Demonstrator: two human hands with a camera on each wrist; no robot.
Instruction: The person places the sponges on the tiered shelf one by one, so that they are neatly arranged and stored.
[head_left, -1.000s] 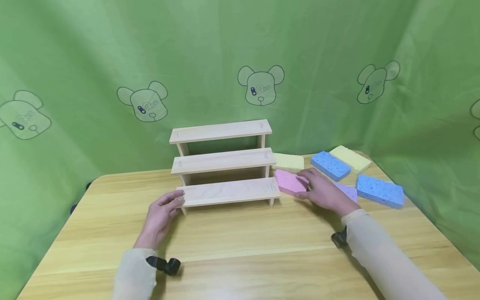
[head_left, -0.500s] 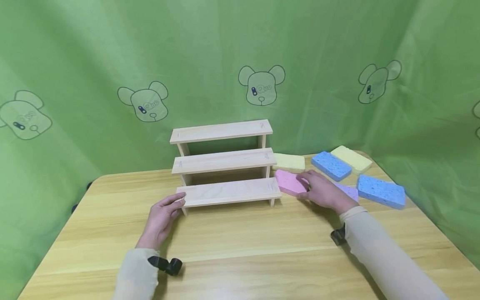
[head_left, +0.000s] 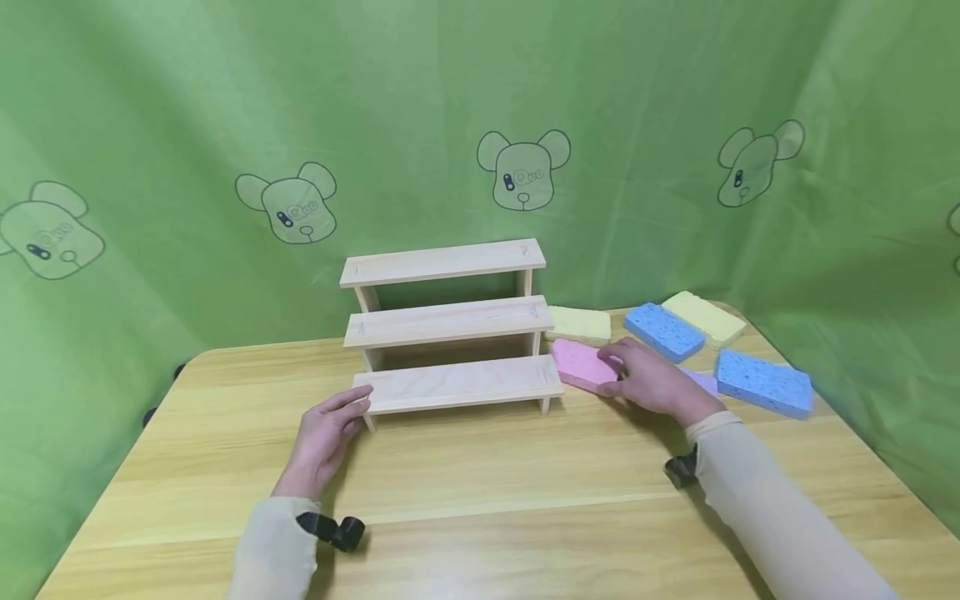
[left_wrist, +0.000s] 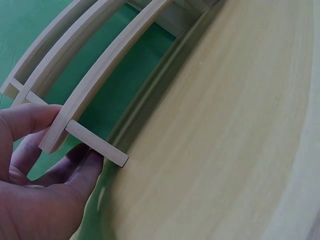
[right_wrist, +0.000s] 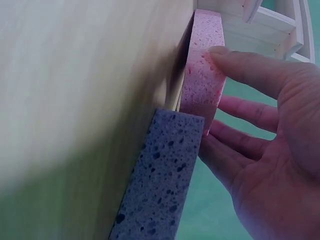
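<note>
A three-tier wooden step shelf (head_left: 457,382) stands on the table. My left hand (head_left: 324,433) holds the left end of its lowest tier; in the left wrist view the thumb and fingers lie either side of the board end (left_wrist: 55,132). To the right of the shelf, my right hand (head_left: 652,379) grips the right end of a pink sponge (head_left: 581,364). The right wrist view shows the thumb on one side of the pink sponge (right_wrist: 202,65) and the fingers on the other. A purple sponge (head_left: 703,381) lies partly hidden behind my right hand.
Blue sponges (head_left: 763,383) and yellow sponges (head_left: 703,318) lie on the right of the wooden table (head_left: 480,533). One yellow sponge (head_left: 579,323) sits close beside the shelf. A green curtain (head_left: 405,108) hangs behind and around the table.
My right hand has shifted very slightly to the right and covers more of the purple sponge. The left hand and the shelf stay put.
</note>
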